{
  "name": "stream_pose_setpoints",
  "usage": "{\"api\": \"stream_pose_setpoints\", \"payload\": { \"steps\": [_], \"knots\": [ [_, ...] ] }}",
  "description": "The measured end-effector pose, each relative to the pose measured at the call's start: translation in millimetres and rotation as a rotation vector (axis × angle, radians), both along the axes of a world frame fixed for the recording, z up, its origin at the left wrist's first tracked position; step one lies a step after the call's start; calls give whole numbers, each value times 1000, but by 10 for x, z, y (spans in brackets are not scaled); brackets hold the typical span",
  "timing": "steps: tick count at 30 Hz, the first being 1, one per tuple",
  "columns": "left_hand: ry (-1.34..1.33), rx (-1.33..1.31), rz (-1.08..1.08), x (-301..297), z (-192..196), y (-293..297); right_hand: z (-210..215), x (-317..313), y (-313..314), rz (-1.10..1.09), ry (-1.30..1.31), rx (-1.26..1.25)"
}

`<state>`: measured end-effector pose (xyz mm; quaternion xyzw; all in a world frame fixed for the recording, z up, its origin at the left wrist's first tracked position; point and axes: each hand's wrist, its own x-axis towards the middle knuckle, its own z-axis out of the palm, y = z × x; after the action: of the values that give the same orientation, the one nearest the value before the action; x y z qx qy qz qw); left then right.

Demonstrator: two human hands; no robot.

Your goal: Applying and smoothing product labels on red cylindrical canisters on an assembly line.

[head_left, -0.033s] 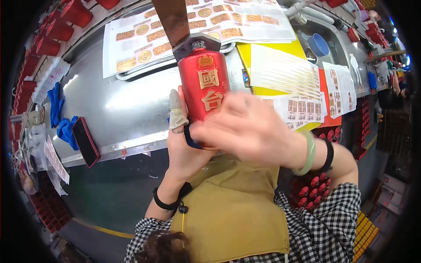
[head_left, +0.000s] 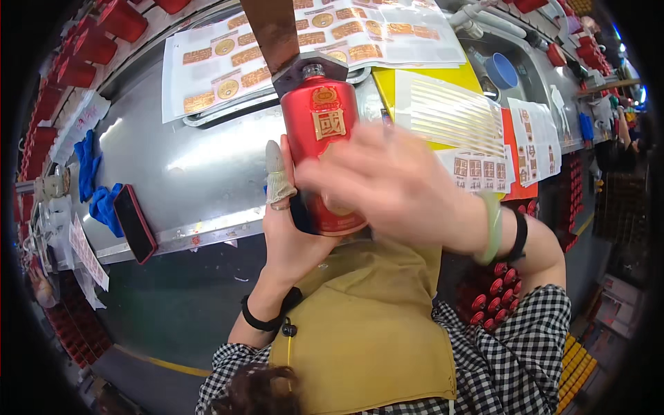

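Observation:
A red bottle (head_left: 310,124) with raised gold characters stands tilted, its neck at a dark notched rest (head_left: 325,66) on a brown upright bar. My left hand (head_left: 285,238) grips the bottle low on its left side; a grey fingertip cover and a knit band are on the thumb. Across the bottle's front passes my right hand (head_left: 404,190), smeared by motion, hiding the lower character. Its fingers are too blurred to show whether they hold anything. A green bangle (head_left: 491,228) and a black band circle that wrist.
Sheets of gold stickers (head_left: 242,59) lie on a metal tray behind the bottle. To the right are a striped translucent sheet (head_left: 449,114) on yellow, more sticker sheets (head_left: 477,169) and a sink with a blue bowl (head_left: 503,70). At left lie a phone (head_left: 135,225) and blue cloths (head_left: 86,166).
My right hand has moved slightly up and right across the bottle, uncovering its lower end and covering the second character. My left hand and the bottle hold their place.

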<state>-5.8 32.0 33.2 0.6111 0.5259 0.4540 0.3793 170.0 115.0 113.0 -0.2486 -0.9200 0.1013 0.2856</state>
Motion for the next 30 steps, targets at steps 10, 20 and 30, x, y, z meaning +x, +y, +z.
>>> {"api": "stream_pose_setpoints", "payload": {
  "steps": [10,20,30],
  "knots": [
    [-144,-184,-13,-67,47,8,83,-99,-173,303,-217,72],
    [-694,-313,-87,-10,30,78,-285,218,-12,374,47,58],
    [175,181,-98,-294,191,447,247,352,535,-217,152,334]
  ]
}}
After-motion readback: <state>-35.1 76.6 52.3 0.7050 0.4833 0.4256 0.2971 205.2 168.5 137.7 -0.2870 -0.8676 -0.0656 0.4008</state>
